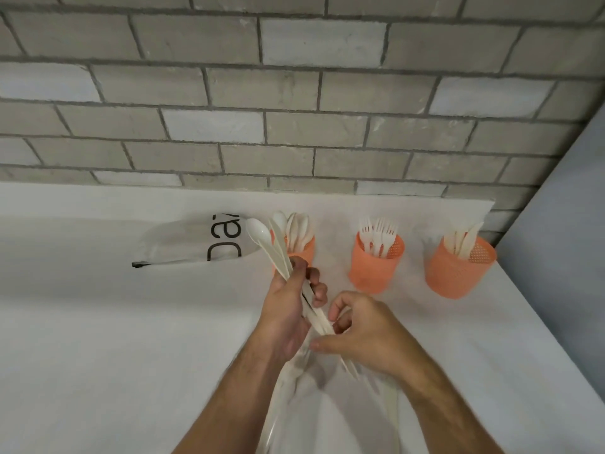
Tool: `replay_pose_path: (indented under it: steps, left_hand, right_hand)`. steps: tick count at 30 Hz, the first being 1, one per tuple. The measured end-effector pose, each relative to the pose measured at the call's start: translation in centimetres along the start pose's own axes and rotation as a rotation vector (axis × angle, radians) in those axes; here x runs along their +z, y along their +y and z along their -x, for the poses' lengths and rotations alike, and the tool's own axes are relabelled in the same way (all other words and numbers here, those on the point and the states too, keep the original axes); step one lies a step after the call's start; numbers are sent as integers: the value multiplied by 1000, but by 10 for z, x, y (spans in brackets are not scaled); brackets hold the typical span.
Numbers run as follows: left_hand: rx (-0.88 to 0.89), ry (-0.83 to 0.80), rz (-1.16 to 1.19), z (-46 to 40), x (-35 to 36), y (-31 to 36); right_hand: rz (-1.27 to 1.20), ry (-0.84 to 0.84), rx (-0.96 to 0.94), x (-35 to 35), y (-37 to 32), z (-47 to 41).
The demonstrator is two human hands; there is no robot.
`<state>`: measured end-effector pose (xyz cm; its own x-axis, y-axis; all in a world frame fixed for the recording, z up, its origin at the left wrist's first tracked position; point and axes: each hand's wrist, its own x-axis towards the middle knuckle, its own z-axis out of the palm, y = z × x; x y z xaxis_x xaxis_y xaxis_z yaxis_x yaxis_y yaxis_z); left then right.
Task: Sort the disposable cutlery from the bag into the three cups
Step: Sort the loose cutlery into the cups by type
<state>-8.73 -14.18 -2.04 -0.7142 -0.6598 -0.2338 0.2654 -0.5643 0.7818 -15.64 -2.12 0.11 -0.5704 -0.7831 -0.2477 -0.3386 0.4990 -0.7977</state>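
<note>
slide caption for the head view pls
Both hands, left and right, hold spoons near three orange cups.

Left hand (pixel 288 309) grips bunch of white spoons (pixel 262 237), bowls pointing upper left. Right hand (pixel 363 335) pinches handle ends, maybe over clear bag (pixel 314 404), kinda blurry. Three orange cups (pixel 376 267) mid-frame: spoons, forks, knives.
</note>
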Motion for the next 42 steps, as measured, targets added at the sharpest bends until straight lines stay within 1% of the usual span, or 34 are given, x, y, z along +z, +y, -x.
replay_pose_path:
  steps: [2, 9, 13, 15, 17, 20, 21, 23, 26, 29, 30, 32, 34, 37, 39, 42]
  left_hand:
    - [5, -16, 4, 1, 7, -4]
    - [-18, -26, -20, 7, 17, -15]
    - [-25, -24, -2, 7, 20, -24]
    - [-24, -49, -92, 8, 25, -31]
    - [-2, -111, -260, 12, 31, -38]
    - [14, -188, -414, 16, 35, -45]
    - [16, -203, -438, 17, 36, -47]
    - [6, -226, -455, 18, 39, -48]
    - [-46, -232, -404, 20, 42, -45]
    - [-171, -231, -198, 20, 41, -41]
    - [-191, -209, -162, 19, 40, -40]
    - [-171, -142, -179, 16, 38, -40]
    - [-137, -106, -200, 13, 37, -40]
    - [-123, -126, -150, 14, 41, -36]
    - [-120, -124, -141, 15, 47, -34]
    - [-135, -85, -83, 13, 50, -35]
  right_hand:
    - [-53, -6, 11, -6, 9, 4]
    - [-218, 91, 33, -51, 39, 13]
    - [-304, 205, 2, -56, 47, 5]
    - [-396, 177, -13, -44, 37, 2]
    - [-449, 164, -29, -35, 24, 0]
    - [-401, 234, -8, -33, 19, -13]
    - [-376, 255, 9, -33, 21, -17]
    - [-357, 244, 29, -34, 24, -22]
    - [-402, 236, 14, -36, 26, -24]
    - [-509, 353, -33, -40, 29, -28]
    - [-545, 396, -45, -42, 30, -30]
    - [-641, 449, -62, -47, 29, -31]
    - [-696, 400, -53, -49, 29, -26]
    - [-593, 252, -54, -38, 33, -17]
    - [-490, 235, -60, -26, 35, -10]
    - [-368, 261, -82, -16, 36, -6]
